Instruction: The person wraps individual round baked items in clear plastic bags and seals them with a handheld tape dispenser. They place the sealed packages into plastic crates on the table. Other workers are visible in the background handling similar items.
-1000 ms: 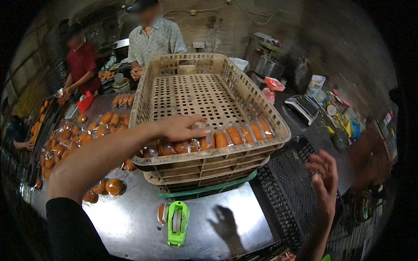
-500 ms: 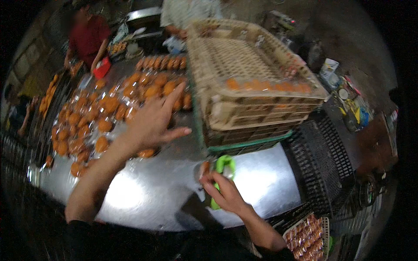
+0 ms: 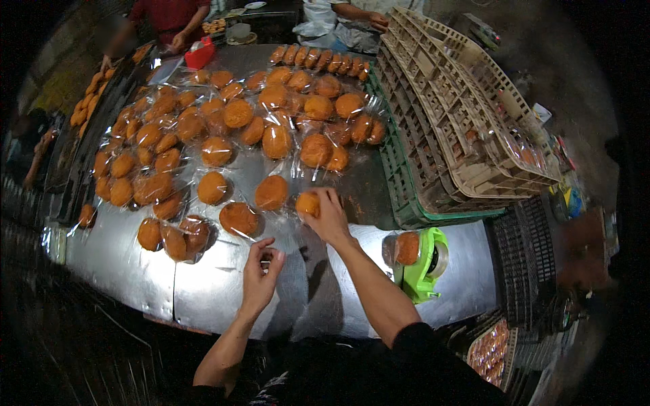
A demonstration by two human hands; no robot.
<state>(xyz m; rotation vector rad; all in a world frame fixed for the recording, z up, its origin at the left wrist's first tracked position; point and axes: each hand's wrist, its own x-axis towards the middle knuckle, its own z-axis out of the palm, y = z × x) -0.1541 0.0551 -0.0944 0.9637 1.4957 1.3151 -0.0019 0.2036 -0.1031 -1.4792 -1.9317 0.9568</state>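
Observation:
My right hand (image 3: 326,220) grips a wrapped orange fried bun (image 3: 308,204) on the metal tabletop (image 3: 284,304), beside another wrapped bun (image 3: 271,192). My left hand (image 3: 258,276) is open and holds nothing, just below a flat wrapped bun (image 3: 239,219). A large spread of fried buns in clear bags (image 3: 189,124) covers the back and left of the table, with a neat row of smaller packs (image 3: 317,59) at the back. Right of my right arm sit a green tape dispenser (image 3: 426,267) and a bagged bun (image 3: 407,247) against it.
Stacked plastic crates (image 3: 443,115) stand at the right, beside a black perforated crate (image 3: 525,271). A tray of packs (image 3: 489,352) is lower right. Behind are a worker in red (image 3: 152,17), another's arm (image 3: 359,15), a red container (image 3: 200,54) and another person's hand (image 3: 44,142).
My view has turned down and leftward, off the crates onto the table. My right hand has moved from the dispenser onto a bun; my left hand has drawn back toward me.

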